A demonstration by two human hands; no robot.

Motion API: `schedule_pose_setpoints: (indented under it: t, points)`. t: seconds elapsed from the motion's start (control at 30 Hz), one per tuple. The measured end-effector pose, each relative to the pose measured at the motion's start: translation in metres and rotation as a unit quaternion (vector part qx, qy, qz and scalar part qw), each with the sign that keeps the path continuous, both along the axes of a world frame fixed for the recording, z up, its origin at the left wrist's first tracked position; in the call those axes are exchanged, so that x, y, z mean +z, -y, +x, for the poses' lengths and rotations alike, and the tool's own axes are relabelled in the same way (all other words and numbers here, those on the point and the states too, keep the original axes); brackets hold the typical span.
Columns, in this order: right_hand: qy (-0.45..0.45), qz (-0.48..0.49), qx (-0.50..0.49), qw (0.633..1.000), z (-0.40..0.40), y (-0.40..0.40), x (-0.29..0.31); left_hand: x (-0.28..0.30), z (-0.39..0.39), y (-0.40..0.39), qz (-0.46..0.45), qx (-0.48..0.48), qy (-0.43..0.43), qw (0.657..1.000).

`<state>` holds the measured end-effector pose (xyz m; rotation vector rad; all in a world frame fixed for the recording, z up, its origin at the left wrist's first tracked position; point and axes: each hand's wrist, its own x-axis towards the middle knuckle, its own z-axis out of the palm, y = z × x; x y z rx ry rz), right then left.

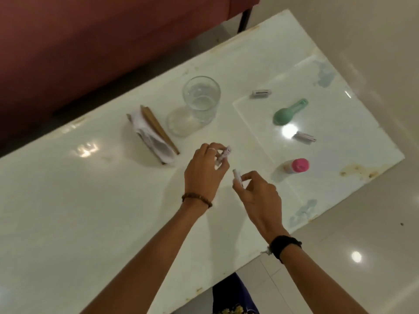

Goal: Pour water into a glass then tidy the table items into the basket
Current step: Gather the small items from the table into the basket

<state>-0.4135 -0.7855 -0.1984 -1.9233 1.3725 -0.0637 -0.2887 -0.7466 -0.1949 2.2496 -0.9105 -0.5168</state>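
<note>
Hands were over the white table [95, 200], just nearer me than the glass [199, 103]. My left hand [204, 171] had fingers curled round a small white tube-like item [223, 156]; my right hand [260, 196] pinched a small white cap-like piece [237, 176]. Couldn't tell what either was. Glass stood upright holding water. Napkin holder [152, 132] sat left of glass; green spoon [289, 112] and pink-capped bottle [295, 167] right of it.

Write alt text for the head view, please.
Over a white table, the left hand pinches a small white item and the right hand another; beyond stand a glass, a napkin holder and a pink-capped bottle.
</note>
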Motion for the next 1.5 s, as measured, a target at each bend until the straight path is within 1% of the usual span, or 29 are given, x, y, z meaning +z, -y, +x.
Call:
schedule_pose_setpoints:
  t: [0.07, 0.13, 0.17, 0.2, 0.27, 0.3, 0.33, 0.37, 0.4, 0.43, 0.5, 0.57, 0.6, 0.63, 0.7, 0.73, 0.77, 0.83, 0.93, 1.0, 1.07, 1.17, 1.23, 1.33, 1.43, 1.5]
  points:
    - [0.052, 0.021, -0.013, 0.998, 0.016, -0.028, 0.017, 0.026, 0.010, -0.043, -0.061, 0.097, -0.105, 0.988]
    - [0.104, 0.044, 0.002, 0.994, 0.041, -0.068, 0.036, 0.048, 0.026, -0.098, -0.103, 0.205, -0.219, 0.948]
    - [0.126, 0.060, 0.015, 0.990, 0.056, -0.091, 0.045, 0.057, 0.035, -0.127, -0.121, 0.260, -0.279, 0.917]
    - [0.149, 0.080, 0.030, 0.985, 0.067, -0.111, 0.053, 0.066, 0.042, -0.153, -0.138, 0.314, -0.346, 0.873]
    - [0.200, 0.137, 0.074, 0.967, 0.100, -0.166, 0.069, 0.082, 0.062, -0.220, -0.178, 0.424, -0.452, 0.764]
    - [0.219, 0.171, 0.103, 0.955, 0.117, -0.198, 0.076, 0.091, 0.072, -0.258, -0.192, 0.468, -0.482, 0.716]
    - [0.232, 0.203, 0.129, 0.943, 0.135, -0.230, 0.083, 0.099, 0.081, -0.295, -0.206, 0.503, -0.498, 0.676]
    - [0.240, 0.224, 0.154, 0.932, 0.149, -0.257, 0.088, 0.106, 0.088, -0.327, -0.222, 0.528, -0.508, 0.644]
    - [0.245, 0.242, 0.183, 0.921, 0.166, -0.292, 0.092, 0.113, 0.096, -0.367, -0.241, 0.550, -0.504, 0.620]
    - [0.249, 0.260, 0.210, 0.909, 0.183, -0.328, 0.096, 0.119, 0.103, -0.406, -0.258, 0.569, -0.494, 0.604]
    - [0.251, 0.299, 0.257, 0.884, 0.216, -0.403, 0.103, 0.131, 0.114, -0.486, -0.277, 0.603, -0.460, 0.589]
    - [0.249, 0.322, 0.303, 0.862, 0.243, -0.472, 0.109, 0.138, 0.125, -0.557, -0.278, 0.638, -0.413, 0.588]
    - [0.246, 0.331, 0.327, 0.850, 0.256, -0.506, 0.111, 0.139, 0.129, -0.594, -0.270, 0.655, -0.380, 0.595]
    - [0.241, 0.337, 0.350, 0.840, 0.267, -0.538, 0.113, 0.140, 0.134, -0.628, -0.242, 0.667, -0.348, 0.613]
    - [0.220, 0.322, 0.404, 0.827, 0.284, -0.591, 0.111, 0.134, 0.141, -0.685, -0.147, 0.673, -0.289, 0.665]
    - [0.207, 0.301, 0.434, 0.824, 0.291, -0.616, 0.107, 0.128, 0.143, -0.711, -0.105, 0.675, -0.257, 0.683]
    - [0.193, 0.272, 0.462, 0.822, 0.297, -0.638, 0.103, 0.121, 0.145, -0.732, -0.074, 0.678, -0.229, 0.694]
    - [0.162, 0.183, 0.532, 0.811, 0.303, -0.671, 0.093, 0.103, 0.146, -0.760, -0.004, 0.669, -0.187, 0.719]
    - [0.115, 0.025, 0.619, 0.776, 0.303, -0.696, 0.072, 0.076, 0.147, -0.774, 0.091, 0.625, -0.178, 0.755]
    - [0.096, -0.028, 0.648, 0.755, 0.300, -0.700, 0.060, 0.061, 0.147, -0.774, 0.124, 0.612, -0.173, 0.762]
    - [0.110, -0.045, 0.655, 0.746, 0.297, -0.698, 0.056, 0.057, 0.147, -0.767, 0.120, 0.615, -0.156, 0.763]
    - [0.177, 0.002, 0.629, 0.757, 0.300, -0.681, 0.061, 0.064, 0.149, -0.745, 0.055, 0.621, -0.099, 0.775]
    - [0.208, 0.035, 0.597, 0.774, 0.302, -0.656, 0.068, 0.073, 0.149, -0.720, 0.010, 0.609, -0.084, 0.789]
    - [0.213, 0.069, 0.521, 0.823, 0.297, -0.594, 0.071, 0.085, 0.150, -0.662, -0.076, 0.567, -0.123, 0.811]
    - [0.198, 0.082, 0.450, 0.867, 0.283, -0.516, 0.071, 0.090, 0.148, -0.591, -0.102, 0.520, -0.166, 0.832]
    - [0.188, 0.075, 0.395, 0.896, 0.265, -0.447, 0.069, 0.090, 0.144, -0.522, -0.112, 0.476, -0.205, 0.848]
